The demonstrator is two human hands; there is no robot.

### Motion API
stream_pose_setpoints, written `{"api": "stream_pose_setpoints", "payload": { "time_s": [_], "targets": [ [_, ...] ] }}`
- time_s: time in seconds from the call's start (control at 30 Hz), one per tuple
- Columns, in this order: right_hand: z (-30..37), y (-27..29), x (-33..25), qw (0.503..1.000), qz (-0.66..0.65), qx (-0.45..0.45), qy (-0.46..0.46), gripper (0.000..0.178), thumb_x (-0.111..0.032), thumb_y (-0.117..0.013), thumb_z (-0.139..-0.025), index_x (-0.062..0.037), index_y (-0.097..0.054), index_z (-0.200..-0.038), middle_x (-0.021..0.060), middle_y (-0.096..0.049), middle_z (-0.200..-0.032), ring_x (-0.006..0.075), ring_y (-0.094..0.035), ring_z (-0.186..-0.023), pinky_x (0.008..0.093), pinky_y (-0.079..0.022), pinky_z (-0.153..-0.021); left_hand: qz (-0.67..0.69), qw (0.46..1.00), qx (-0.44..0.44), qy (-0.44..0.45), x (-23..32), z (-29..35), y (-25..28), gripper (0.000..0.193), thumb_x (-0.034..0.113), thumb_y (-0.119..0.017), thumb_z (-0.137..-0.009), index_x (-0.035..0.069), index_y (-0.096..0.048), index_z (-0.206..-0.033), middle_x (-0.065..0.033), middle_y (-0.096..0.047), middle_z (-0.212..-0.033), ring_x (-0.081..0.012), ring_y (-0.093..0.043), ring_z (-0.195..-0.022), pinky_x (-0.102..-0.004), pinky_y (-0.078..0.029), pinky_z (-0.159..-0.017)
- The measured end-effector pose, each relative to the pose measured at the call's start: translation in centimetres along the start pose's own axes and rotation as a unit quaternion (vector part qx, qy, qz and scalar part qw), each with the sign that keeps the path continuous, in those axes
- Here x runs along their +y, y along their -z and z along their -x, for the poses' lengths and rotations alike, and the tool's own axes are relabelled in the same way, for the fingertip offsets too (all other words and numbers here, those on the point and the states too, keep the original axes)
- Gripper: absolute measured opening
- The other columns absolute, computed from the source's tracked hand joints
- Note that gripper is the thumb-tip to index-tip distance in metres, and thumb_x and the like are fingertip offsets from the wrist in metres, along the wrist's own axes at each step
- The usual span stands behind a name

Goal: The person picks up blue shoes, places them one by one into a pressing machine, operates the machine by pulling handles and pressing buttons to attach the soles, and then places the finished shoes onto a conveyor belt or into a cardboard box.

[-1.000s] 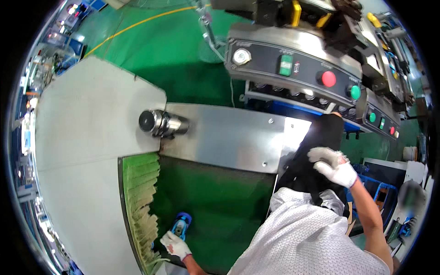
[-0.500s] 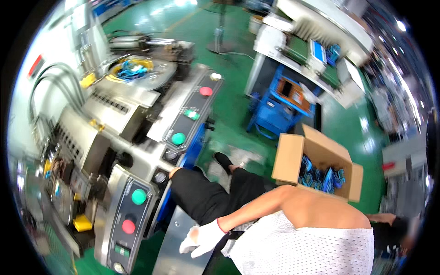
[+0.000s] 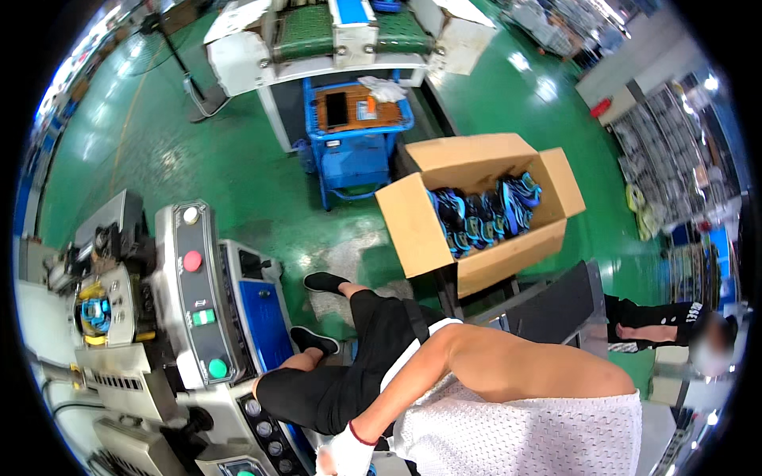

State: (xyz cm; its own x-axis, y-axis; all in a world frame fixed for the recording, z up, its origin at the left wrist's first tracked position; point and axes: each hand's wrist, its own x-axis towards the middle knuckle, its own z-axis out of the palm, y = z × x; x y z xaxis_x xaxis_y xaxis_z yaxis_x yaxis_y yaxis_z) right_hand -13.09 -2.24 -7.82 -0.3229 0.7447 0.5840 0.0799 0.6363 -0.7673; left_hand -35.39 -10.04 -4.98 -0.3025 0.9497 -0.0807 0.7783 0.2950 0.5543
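My right hand (image 3: 347, 455), in a white glove with a dark red cuff, hangs low at the bottom edge beside my black-clad leg (image 3: 309, 394). The lower edge cuts off its fingers, so what they hold, if anything, is hidden. A small bit of blue shows at the edge close by. My left hand is out of view. Nearest on the left is a machine's control panel (image 3: 214, 309) with red, green and white buttons. An open cardboard box (image 3: 500, 267) stands ahead to the right, holding several blue-and-black pieces (image 3: 480, 214) whose kind I cannot make out.
A blue cart (image 3: 357, 163) with a brown top carries a dark phone-like slab (image 3: 336, 109) and a white cloth (image 3: 382, 89). Behind it stands a white conveyor machine with green belts (image 3: 304, 36). Another person (image 3: 651, 325) is at the far right. A stand (image 3: 208, 105) rises from the green floor.
My view has swung right, so the machine shifts left and the box sits more central. My right hand has dropped toward the bottom edge; its fingers, outstretched before, are now cut off.
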Motion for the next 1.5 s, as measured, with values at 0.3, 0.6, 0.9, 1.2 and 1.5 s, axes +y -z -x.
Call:
{"api": "stream_pose_setpoints", "payload": {
  "time_s": [0.3,0.6,0.9,1.2,1.5],
  "targets": [
    [1.6,3.9,0.5,0.998,0.043,0.027,-0.045,0.047,-0.042,-0.07,-0.092,-0.0052,-0.07,-0.121,0.0199,-0.073,-0.095,0.0386,-0.07,-0.088,0.0475,-0.057,-0.077,-0.048,0.995,-0.062,-0.053,4.0,-1.2,-3.2,0.033,0.029,-0.068,-0.1,0.002,-0.067,-0.118,-0.0223,-0.068,-0.115,-0.0386,-0.067,-0.101,-0.049,-0.055,-0.088],
    [0.7,5.1,-2.5,0.967,-0.112,-0.164,-0.157,0.057,-0.037,-0.069,-0.085,0.0026,-0.059,-0.125,0.0265,-0.066,-0.114,0.0426,-0.066,-0.106,0.0488,-0.052,-0.093,-0.047,0.999,-0.023,-0.017,3.9,0.2,-2.2,0.033,0.03,-0.072,-0.096,0.007,-0.068,-0.12,-0.0176,-0.066,-0.119,-0.0378,-0.066,-0.105,-0.0492,-0.055,-0.089],
    [-3.1,3.3,-4.0,0.951,0.097,-0.276,-0.102,0.047,-0.025,-0.071,-0.084,-0.0003,-0.059,-0.122,0.0211,-0.066,-0.114,0.0395,-0.067,-0.104,0.0485,-0.056,-0.087,-0.041,0.961,0.061,-0.267,13.8,-0.5,3.8,0.014,0.015,-0.083,-0.079,0.007,-0.077,-0.089,-0.0127,-0.073,-0.087,-0.0309,-0.07,-0.084,-0.042,-0.056,-0.077],
    [-4.3,8.1,-5.8,0.823,0.017,-0.379,-0.422,0.074,-0.051,-0.081,-0.084,0.0049,-0.057,-0.127,0.0227,-0.071,-0.109,0.0305,-0.071,-0.103,0.0405,-0.055,-0.092,0.031,0.93,-0.046,-0.364,17.4,-4.4,8.1,0.044,0.029,-0.084,-0.082,0.004,-0.071,-0.116,-0.0177,-0.071,-0.116,-0.0372,-0.068,-0.109,-0.0455,-0.055,-0.093],
    [-2.5,14.5,-6.1,0.694,-0.524,0.0,-0.493,0.077,-0.006,-0.078,-0.081,0.0044,-0.044,-0.15,0.01,-0.066,-0.132,0.0162,-0.067,-0.106,0.0334,-0.056,-0.092,-0.036,0.959,0.188,-0.209,14.5,-28.3,13.1,0.051,0.032,-0.073,-0.094,0.004,-0.06,-0.134,-0.0208,-0.062,-0.13,-0.0367,-0.061,-0.121,-0.0447,-0.049,-0.103]
  ]
}}
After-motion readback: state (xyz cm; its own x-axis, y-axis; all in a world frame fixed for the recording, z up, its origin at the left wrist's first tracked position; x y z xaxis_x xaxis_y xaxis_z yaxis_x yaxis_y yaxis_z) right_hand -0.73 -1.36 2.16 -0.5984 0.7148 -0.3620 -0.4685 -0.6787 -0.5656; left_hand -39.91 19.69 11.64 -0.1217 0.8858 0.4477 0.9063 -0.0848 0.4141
